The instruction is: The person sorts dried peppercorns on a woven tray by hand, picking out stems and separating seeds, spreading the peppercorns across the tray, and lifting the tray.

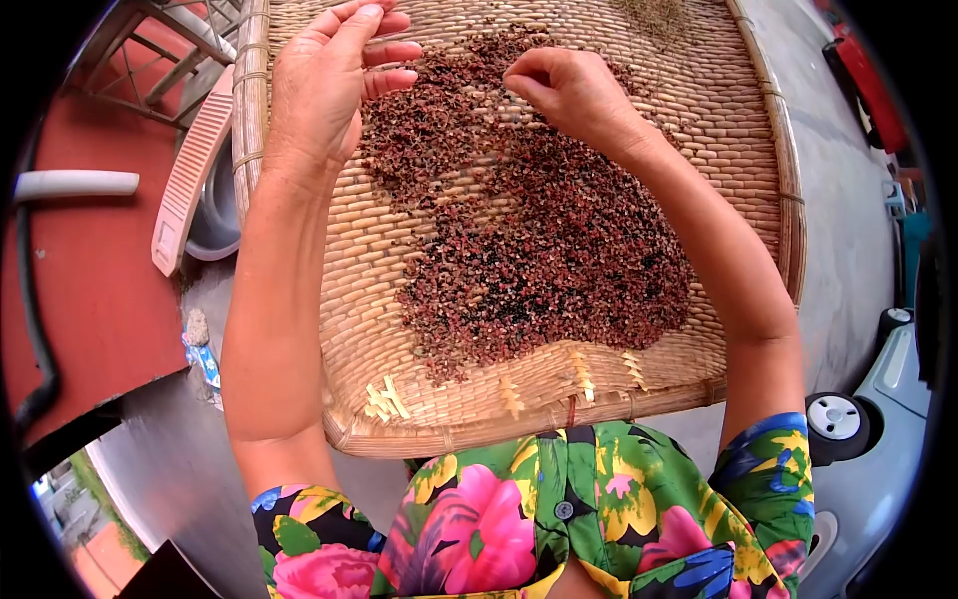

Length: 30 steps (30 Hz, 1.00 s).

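A large woven tray carries a spread of dried reddish husks and black seeds that look like Sichuan peppercorns. Over its upper left part I hold my left hand, thumb and index finger closed at the tips, the other fingers held apart. Whatever is in that pinch, if anything, is too small to make out. My right hand hovers over the upper part of the spread, fingers and thumb pinched together. Its fingertips hide what may be between them.
Pale zigzag strips and short yellowish pieces are at the tray's near edge. A greenish pile lies at its far end. On the left are a pink ridged board and a grey basin; on the right, a toy-like car.
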Tool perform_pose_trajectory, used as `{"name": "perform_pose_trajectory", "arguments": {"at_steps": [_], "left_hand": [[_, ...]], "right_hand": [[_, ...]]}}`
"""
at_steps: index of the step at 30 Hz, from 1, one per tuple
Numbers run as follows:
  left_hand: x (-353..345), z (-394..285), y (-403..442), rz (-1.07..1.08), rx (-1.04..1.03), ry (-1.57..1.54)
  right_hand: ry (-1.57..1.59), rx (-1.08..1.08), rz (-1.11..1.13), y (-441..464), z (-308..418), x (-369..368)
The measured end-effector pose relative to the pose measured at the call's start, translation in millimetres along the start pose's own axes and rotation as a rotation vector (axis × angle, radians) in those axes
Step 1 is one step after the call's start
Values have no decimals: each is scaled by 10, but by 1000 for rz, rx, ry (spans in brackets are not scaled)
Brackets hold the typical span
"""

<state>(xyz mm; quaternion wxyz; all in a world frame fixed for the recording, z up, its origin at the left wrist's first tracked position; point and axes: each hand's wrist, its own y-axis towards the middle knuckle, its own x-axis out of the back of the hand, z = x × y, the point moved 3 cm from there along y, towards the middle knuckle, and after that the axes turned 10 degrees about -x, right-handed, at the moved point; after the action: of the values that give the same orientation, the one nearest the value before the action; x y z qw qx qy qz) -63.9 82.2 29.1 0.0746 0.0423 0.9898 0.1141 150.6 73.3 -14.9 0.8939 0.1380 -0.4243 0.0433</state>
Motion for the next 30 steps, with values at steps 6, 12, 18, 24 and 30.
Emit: {"name": "perform_pose_trajectory", "arguments": {"at_steps": [6,12,18,24,30], "left_hand": [[-6,-20,-37,-114,-3,-61],[-99,-43,-73,-89,18,-43],[-130,121,-75,31,143,45],[-141,205,-110,211,127,149],[-196,79,-147,203,112,274]], "right_hand": [[14,142,4,-138,504,-701],[-11,57,-7,85,201,-612],[598,-416,312,-40,1,-349],[930,-510,367,-172,26,-306],[1009,-541,397,-177,8,-363]]}}
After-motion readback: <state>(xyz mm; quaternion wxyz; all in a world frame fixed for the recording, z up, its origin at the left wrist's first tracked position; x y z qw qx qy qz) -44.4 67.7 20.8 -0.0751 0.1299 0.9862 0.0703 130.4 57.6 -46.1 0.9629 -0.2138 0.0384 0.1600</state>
